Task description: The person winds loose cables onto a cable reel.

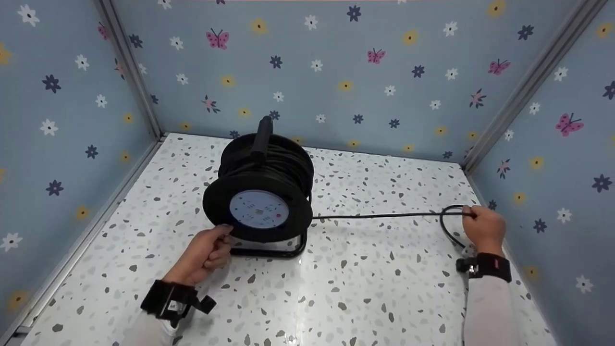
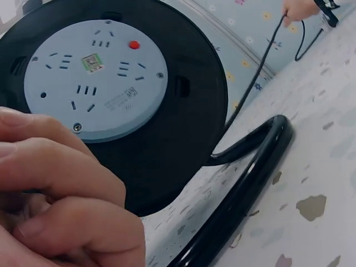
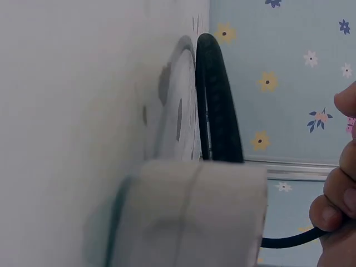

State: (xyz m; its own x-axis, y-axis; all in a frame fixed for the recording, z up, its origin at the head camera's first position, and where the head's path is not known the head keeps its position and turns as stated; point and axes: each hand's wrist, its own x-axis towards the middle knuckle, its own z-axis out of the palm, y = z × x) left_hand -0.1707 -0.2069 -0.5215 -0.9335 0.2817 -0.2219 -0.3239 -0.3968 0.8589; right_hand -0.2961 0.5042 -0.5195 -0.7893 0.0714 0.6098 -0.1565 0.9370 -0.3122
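A black cable reel [image 1: 258, 206] with a pale blue socket face [image 2: 139, 105] stands on its tubular frame [image 2: 239, 194], left of the middle in the head view. My left hand [image 1: 206, 254] is at the lower left rim of its front disc, fingers curled and thumb and forefinger pinching at the edge; the fingers hide the exact contact. Far to the right, my right hand [image 1: 485, 228] grips the black cable [image 1: 379, 216], which runs nearly straight from the reel. Beyond the grip the cable loops back toward the wrist, where a blurred white block [image 3: 194, 217] shows close up.
Under the reel lies a white speckled surface [image 1: 346, 288]. Blue panels with flowers and butterflies [image 1: 331, 62] enclose it at the back and both sides, with metal strips [image 1: 533, 81] at the corners. The reel's black carrying handle [image 1: 262, 139] sticks up above the wound cable.
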